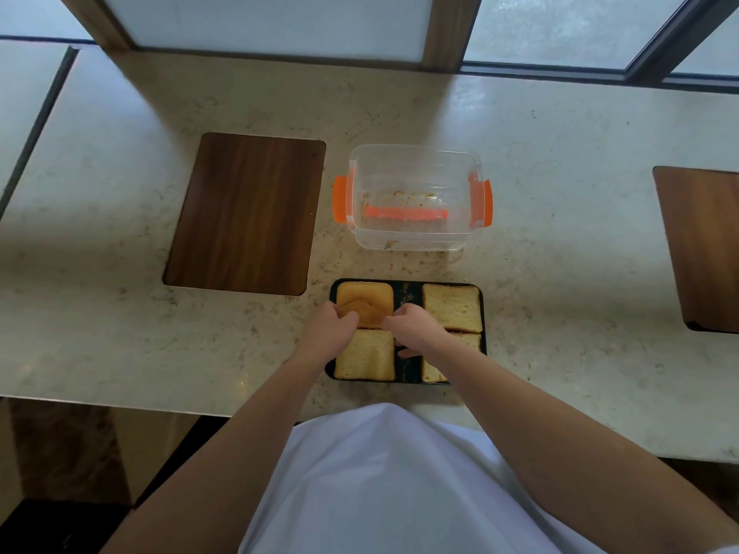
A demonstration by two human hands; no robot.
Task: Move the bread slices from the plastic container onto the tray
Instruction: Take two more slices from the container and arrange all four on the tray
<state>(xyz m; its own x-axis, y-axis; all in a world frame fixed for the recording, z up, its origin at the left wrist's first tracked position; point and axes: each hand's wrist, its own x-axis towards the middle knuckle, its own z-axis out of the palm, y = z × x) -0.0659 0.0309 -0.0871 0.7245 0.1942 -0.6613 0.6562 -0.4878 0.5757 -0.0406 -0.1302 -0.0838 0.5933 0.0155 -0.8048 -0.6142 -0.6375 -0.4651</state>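
Both hands pinch the crust slice (364, 303) at the black tray's (483, 309) far-left corner: left hand (332, 327) and right hand (414, 323) half-curled on its near edge. Lower it flat, clear of neighbouring slices; the plastic container (414, 195) holds only crumbs

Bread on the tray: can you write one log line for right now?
container: only crumbs | tray: four slices | left hand, right hand: at crust slice
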